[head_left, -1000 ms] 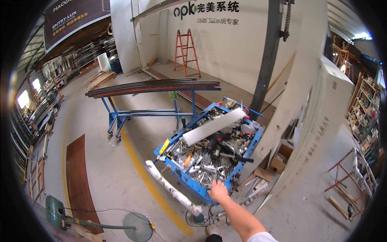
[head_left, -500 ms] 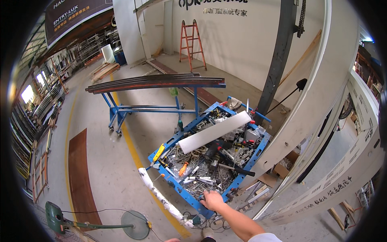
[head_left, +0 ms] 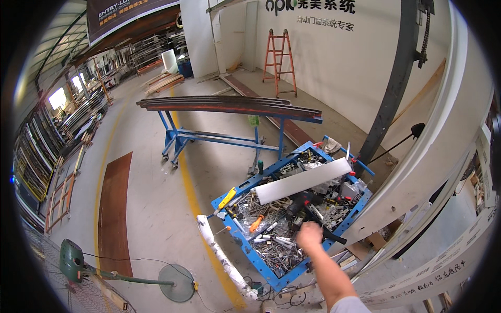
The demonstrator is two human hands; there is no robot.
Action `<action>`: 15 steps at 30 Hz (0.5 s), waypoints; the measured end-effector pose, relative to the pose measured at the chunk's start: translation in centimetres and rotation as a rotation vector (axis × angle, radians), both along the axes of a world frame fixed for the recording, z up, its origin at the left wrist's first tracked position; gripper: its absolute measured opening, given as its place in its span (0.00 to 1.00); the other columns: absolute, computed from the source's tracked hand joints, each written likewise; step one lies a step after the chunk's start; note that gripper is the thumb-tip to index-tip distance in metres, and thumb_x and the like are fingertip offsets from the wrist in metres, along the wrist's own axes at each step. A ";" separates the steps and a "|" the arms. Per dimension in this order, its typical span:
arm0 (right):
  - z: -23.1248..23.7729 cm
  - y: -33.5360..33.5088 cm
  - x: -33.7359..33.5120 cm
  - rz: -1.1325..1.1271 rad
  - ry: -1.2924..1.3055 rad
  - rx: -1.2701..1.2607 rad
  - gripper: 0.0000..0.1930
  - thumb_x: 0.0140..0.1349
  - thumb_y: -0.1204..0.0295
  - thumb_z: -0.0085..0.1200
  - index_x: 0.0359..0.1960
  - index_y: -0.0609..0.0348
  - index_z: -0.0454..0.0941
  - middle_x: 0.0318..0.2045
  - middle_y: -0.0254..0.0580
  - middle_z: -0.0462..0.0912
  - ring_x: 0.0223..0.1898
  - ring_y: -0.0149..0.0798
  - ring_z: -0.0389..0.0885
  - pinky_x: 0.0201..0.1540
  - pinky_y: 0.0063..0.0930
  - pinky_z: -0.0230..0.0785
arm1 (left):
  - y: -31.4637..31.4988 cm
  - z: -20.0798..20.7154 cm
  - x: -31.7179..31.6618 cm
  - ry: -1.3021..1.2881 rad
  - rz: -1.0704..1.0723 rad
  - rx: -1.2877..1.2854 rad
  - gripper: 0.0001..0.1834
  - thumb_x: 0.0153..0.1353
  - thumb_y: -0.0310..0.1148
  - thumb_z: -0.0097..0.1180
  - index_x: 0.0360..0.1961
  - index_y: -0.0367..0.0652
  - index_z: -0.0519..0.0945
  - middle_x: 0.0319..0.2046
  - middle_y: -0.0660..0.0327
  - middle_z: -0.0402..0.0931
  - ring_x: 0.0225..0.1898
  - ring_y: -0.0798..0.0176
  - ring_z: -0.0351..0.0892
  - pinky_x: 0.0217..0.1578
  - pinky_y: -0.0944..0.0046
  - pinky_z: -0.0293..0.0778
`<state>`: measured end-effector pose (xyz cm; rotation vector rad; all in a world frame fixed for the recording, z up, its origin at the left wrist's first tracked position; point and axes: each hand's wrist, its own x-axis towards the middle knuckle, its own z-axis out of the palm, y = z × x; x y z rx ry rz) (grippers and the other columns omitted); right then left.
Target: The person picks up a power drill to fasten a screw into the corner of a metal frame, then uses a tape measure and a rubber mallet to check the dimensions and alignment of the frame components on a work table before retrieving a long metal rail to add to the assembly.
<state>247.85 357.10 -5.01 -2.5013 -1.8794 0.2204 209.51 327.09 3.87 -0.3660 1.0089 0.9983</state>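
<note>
A blue-framed cart [head_left: 249, 259] holds a jumble of loose screws, metal fittings and tools. My right hand [head_left: 310, 236] is over its near right part, beside the black-and-red cordless drill [head_left: 298, 204] and a black tool handle [head_left: 335, 238]. The fingers point away and down, so what they touch is hidden. An orange-handled screwdriver [head_left: 256, 224] lies among the screws. Across the far part rests a long white foam piece [head_left: 305, 181]. On the left rim sits a yellow utility knife [head_left: 226, 199]. My left hand is out of view.
Behind the cart, a blue wheeled rack [head_left: 224, 137] carries long dark profiles [head_left: 229, 105]. An orange ladder [head_left: 279, 62] stands by the wall. White frames [head_left: 396, 214] close in at right. A white-wrapped tube [head_left: 222, 253], a brown board [head_left: 116, 214] and a green stand fan [head_left: 72, 260] are at left.
My right hand has moved from the cart's near rim further in, over the tools near the drill. The view has shifted, so the scene sits further right.
</note>
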 end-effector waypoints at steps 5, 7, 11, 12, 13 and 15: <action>-3.5 -2.3 6.9 -0.193 0.014 -0.275 0.23 0.54 0.70 0.54 0.54 0.63 0.75 0.56 0.50 0.75 0.60 0.51 0.72 0.63 0.53 0.59 | -9.1 1.0 -6.8 0.211 0.242 -0.101 0.16 0.54 0.49 0.50 0.24 0.48 0.75 0.19 0.61 0.68 0.22 0.57 0.67 0.21 0.60 0.67; -3.1 -2.4 8.0 -0.126 0.017 -0.316 0.21 0.52 0.72 0.56 0.50 0.62 0.79 0.53 0.50 0.79 0.54 0.51 0.78 0.58 0.49 0.68 | -11.0 2.4 -7.5 0.245 0.339 -0.201 0.15 0.54 0.48 0.50 0.23 0.48 0.74 0.17 0.62 0.66 0.22 0.58 0.66 0.20 0.60 0.66; -1.4 -0.6 5.0 -0.028 0.059 -0.413 0.16 0.49 0.72 0.58 0.41 0.61 0.84 0.44 0.53 0.84 0.46 0.52 0.83 0.47 0.42 0.77 | -15.2 4.4 -8.4 0.289 0.455 -0.293 0.15 0.55 0.48 0.48 0.22 0.48 0.73 0.16 0.62 0.65 0.21 0.59 0.67 0.19 0.60 0.66; -0.4 -0.3 3.9 -0.009 0.097 -0.391 0.15 0.49 0.71 0.58 0.40 0.62 0.84 0.44 0.53 0.84 0.46 0.52 0.83 0.48 0.43 0.77 | -17.0 4.6 -8.7 0.188 0.440 -0.202 0.16 0.57 0.47 0.48 0.23 0.48 0.74 0.18 0.61 0.69 0.22 0.58 0.70 0.22 0.60 0.69; 0.9 0.2 2.7 0.028 0.141 -0.367 0.15 0.49 0.71 0.58 0.39 0.62 0.83 0.44 0.54 0.84 0.47 0.52 0.83 0.49 0.43 0.76 | -17.6 5.3 -8.1 0.351 0.318 -0.170 0.15 0.58 0.47 0.49 0.23 0.48 0.74 0.19 0.61 0.70 0.22 0.58 0.71 0.23 0.60 0.71; 5.0 0.3 1.3 0.137 0.187 -0.321 0.14 0.52 0.69 0.55 0.39 0.63 0.81 0.41 0.58 0.83 0.46 0.56 0.82 0.48 0.46 0.76 | -17.4 7.0 -6.4 0.718 0.153 -0.151 0.14 0.60 0.46 0.50 0.24 0.48 0.74 0.20 0.60 0.72 0.23 0.59 0.73 0.24 0.60 0.73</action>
